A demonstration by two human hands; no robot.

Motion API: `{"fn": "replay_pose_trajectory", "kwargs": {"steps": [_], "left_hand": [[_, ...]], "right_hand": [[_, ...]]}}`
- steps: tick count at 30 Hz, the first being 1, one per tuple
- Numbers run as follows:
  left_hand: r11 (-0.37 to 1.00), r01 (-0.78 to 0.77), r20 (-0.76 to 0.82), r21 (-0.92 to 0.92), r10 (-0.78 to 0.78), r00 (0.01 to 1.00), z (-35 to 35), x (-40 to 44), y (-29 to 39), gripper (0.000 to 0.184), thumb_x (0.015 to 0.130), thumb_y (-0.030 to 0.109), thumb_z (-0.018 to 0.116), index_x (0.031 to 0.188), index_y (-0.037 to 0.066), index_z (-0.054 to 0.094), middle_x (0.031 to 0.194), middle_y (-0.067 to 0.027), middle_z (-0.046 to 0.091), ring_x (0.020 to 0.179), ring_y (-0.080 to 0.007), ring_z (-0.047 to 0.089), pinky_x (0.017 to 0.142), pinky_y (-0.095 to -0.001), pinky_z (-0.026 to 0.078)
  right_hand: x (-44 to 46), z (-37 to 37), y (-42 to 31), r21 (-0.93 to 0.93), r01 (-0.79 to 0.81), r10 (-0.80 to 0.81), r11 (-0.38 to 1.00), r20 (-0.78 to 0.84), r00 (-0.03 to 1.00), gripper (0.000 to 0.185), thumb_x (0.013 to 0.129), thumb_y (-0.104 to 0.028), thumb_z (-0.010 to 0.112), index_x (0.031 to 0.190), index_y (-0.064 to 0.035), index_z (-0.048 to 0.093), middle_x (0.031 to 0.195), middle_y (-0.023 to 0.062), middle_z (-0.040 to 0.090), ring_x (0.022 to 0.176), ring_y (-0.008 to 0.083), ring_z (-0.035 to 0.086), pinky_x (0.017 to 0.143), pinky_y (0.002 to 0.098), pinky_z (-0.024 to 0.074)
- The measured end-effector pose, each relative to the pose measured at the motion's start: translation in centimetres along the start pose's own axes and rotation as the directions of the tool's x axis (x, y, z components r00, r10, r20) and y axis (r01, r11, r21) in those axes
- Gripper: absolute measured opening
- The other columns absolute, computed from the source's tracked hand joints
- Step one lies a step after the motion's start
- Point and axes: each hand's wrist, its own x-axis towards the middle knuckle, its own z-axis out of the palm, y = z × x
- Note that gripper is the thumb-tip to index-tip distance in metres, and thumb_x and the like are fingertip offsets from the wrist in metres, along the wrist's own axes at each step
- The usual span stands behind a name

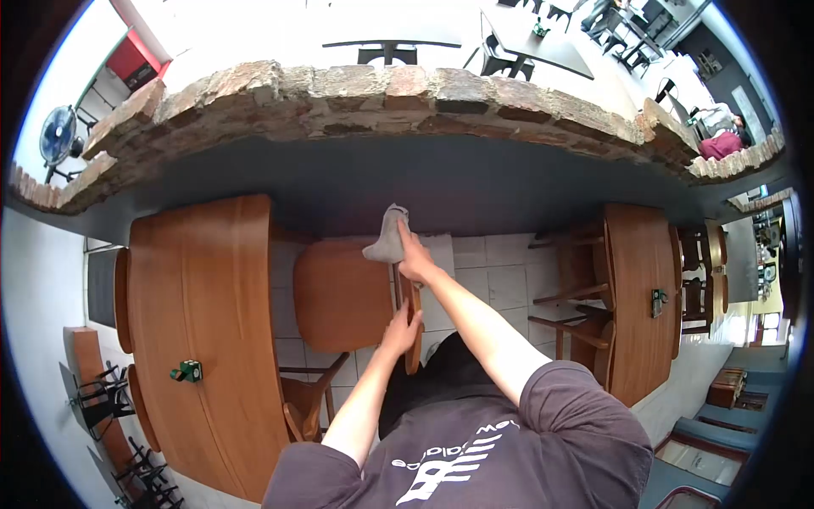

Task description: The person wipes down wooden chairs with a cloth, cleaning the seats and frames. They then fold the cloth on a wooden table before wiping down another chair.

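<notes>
My right hand [413, 254] is closed on a light grey cloth [388, 239], which bunches up beyond my fingers at the far end of a wooden chair's backrest. My left hand [399, 332] rests on the nearer part of that backrest [414, 343], fingers curled along its edge. The chair [342, 293] has a flat brown seat that lies to the left of both hands. My right palm and the cloth's underside are hidden.
Wooden tables stand on the left [203, 339] and right [640, 297], with more chairs tucked beside them. Ahead is a dark low wall [475, 182] topped by rough bricks [356, 93]. A blue fan [58, 136] is at far left; a person [721, 127] is at upper right.
</notes>
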Motion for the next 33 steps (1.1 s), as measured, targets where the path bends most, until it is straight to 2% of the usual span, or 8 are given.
{"fn": "replay_pose_trajectory", "kwargs": {"steps": [3, 8, 12, 16, 18, 22, 28, 33], "left_hand": [[0.988, 0.068, -0.028, -0.138, -0.073, 0.997, 2.7, -3.8, -1.6, 0.071, 0.103, 0.052, 0.038, 0.153, 0.002, 0.032, 0.148, -0.0274, 0.045, 0.138, -0.042, 0.042, 0.114, -0.0455, 0.035], [0.986, 0.072, -0.279, -0.152, -0.113, 0.954, 5.4, -4.6, -0.2, 0.056, 0.106, 0.039, 0.034, 0.144, -0.002, 0.041, 0.141, -0.0277, 0.049, 0.132, -0.0429, 0.045, 0.111, -0.0469, 0.036], [0.989, 0.13, -0.466, -0.068, -0.147, 0.872, 5.7, -4.2, 1.5, 0.042, 0.101, 0.032, 0.044, 0.131, 0.004, 0.052, 0.123, -0.0236, 0.061, 0.114, -0.0432, 0.057, 0.097, -0.0509, 0.046], [0.982, 0.186, -0.537, -0.011, -0.163, 0.828, 5.6, -4.6, 2.0, 0.034, 0.096, 0.029, 0.053, 0.122, 0.008, 0.059, 0.106, -0.0185, 0.068, 0.098, -0.0408, 0.064, 0.084, -0.051, 0.052], [0.978, 0.205, -0.52, -0.021, -0.186, 0.834, 5.5, -4.8, 1.9, 0.033, 0.096, 0.029, 0.053, 0.121, 0.008, 0.061, 0.107, -0.0177, 0.069, 0.099, -0.0403, 0.064, 0.084, -0.0508, 0.052], [0.972, 0.233, -0.507, 0.0, -0.201, 0.838, 5.2, -5.0, 2.2, 0.033, 0.097, 0.03, 0.052, 0.122, 0.011, 0.061, 0.109, -0.0161, 0.07, 0.1, -0.0399, 0.065, 0.085, -0.0504, 0.052], [0.95, 0.308, -0.509, -0.058, -0.293, 0.809, 5.4, -5.1, 1.9, 0.035, 0.096, 0.035, 0.053, 0.12, 0.012, 0.063, 0.105, -0.0178, 0.07, 0.098, -0.041, 0.065, 0.084, -0.0501, 0.053], [0.95, 0.308, -0.539, -0.052, -0.287, 0.792, 5.9, -5.4, 1.5, 0.036, 0.094, 0.04, 0.056, 0.114, 0.012, 0.067, 0.103, -0.0168, 0.071, 0.095, -0.0395, 0.066, 0.082, -0.0482, 0.054]], "right_hand": [[2.5, -1.0, -0.2, -0.034, -0.204, 0.207, 0.978, 0.156, 0.966, 0.105, 0.074, -0.004, 0.064, 0.159, -0.0149, 0.003, 0.126, 0.0321, 0.058, 0.118, 0.0485, 0.056, 0.102, 0.0505, 0.0471], [10.3, -0.6, 0.6, -0.252, -0.157, 0.198, 0.955, 0.144, 0.97, 0.059, 0.081, -0.024, 0.061, 0.132, 0.0051, 0.05, 0.123, 0.0296, 0.063, 0.115, 0.045, 0.061, 0.1, 0.0477, 0.05], [13.0, -2.5, 0.5, 0.082, -0.057, 0.018, 0.995, 0.413, 0.91, 0.076, 0.075, -0.016, 0.069, 0.144, -0.0013, 0.041, 0.138, 0.0274, 0.054, 0.131, 0.0383, 0.052, 0.104, 0.0407, 0.0461], [9.1, -0.7, 2.0, 0.346, -0.162, 0.037, 0.924, 0.342, 0.939, 0.083, 0.076, -0.011, 0.067, 0.151, -0.0083, 0.032, 0.139, 0.0261, 0.052, 0.133, 0.0419, 0.048, 0.106, 0.0425, 0.0423], [5.7, 0.1, 1.9, 0.394, 0.144, -0.164, 0.908, 0.016, 0.986, 0.087, 0.074, -0.01, 0.065, 0.15, -0.0064, 0.023, 0.134, 0.0295, 0.055, 0.13, 0.0447, 0.05, 0.106, 0.0434, 0.0428], [8.8, -1.0, 2.3, 0.226, -0.029, -0.044, 0.974, 0.31, 0.95, 0.098, 0.073, -0.012, 0.068, 0.155, -0.0076, 0.015, 0.137, 0.03, 0.052, 0.132, 0.0433, 0.049, 0.107, 0.0447, 0.0414], [16.4, -0.2, 4.1, 0.224, -0.323, 0.144, 0.92, 0.573, 0.807, 0.081, 0.065, -0.036, 0.078, 0.136, -0.0029, 0.055, 0.133, 0.0147, 0.059, 0.118, 0.0271, 0.057, 0.1, 0.0359, 0.0451], [14.5, 1.7, 5.3, 0.595, -0.585, 0.149, 0.552, 0.62, 0.771, 0.071, 0.078, -0.054, 0.071, 0.131, -0.0076, 0.059, 0.117, 0.0113, 0.066, 0.105, 0.0231, 0.061, 0.092, 0.0372, 0.0477]]}}
